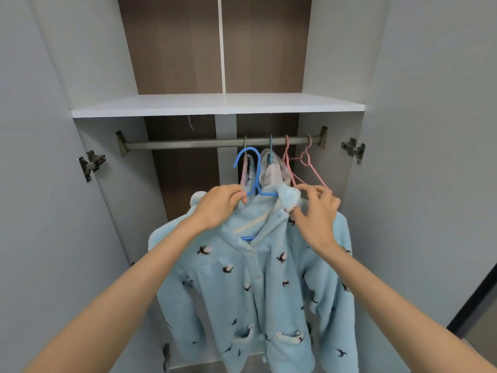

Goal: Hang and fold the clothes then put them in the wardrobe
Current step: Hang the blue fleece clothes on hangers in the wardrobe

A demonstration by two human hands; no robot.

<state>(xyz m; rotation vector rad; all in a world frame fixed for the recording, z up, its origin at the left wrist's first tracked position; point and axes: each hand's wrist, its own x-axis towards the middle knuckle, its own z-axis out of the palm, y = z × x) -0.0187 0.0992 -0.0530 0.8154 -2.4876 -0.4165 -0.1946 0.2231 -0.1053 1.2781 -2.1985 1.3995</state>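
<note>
Grey wardrobe doors (27, 184) are standing open around a white shelf (215, 103) and a metal rail (188, 144) beneath it. Left of centre, the left hand (223, 203) is gripping the neck of a blue hanger (268, 194), fingers curled tight round it; its hook is sitting just below the rail, not yet over it. The light blue fleece jacket (242, 278) is draping from that hanger in front of the wardrobe. Behind it, two garments (271, 173) are already hanging. The right hand (317, 211) is touching the jacket's collar with half-bent fingers; whether it is pinching, I cannot tell. Two pink hangers (305, 160) are waiting empty. Hanging seems partly done; folded clothes are not showing.
</note>
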